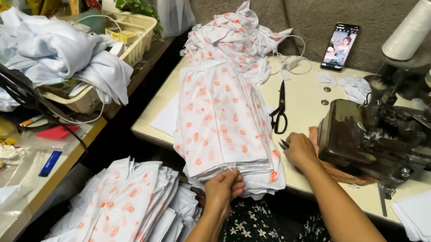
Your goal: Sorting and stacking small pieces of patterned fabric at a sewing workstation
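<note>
Cloth stack: a pile of white cloth pieces with orange spots point(221, 120) lies on the table point(306, 106), hanging a bit over the near edge.
Left hand: the left hand point(222, 188) is under the near end of the stack, with fingers curled tight around its edge.
Right hand: the right hand point(299, 151) rests on the table just beside the stack, pinching small snips point(283, 143); the fingers are closed on them.
Arms: both bare arms reach up from the bottom, the left one bent in, the right one straighter.
Scissors: one black pair point(279, 110) lies just right of the stack.
Sewing machine: one dark machine point(387, 136) sits right of the right hand.
Thread: two big white spools point(415, 26).
Phone: one point(339, 46), leaning on the wall.
Other piles: one spotted pile point(116, 225) lower left, one heap point(233, 36) behind the stack.
</note>
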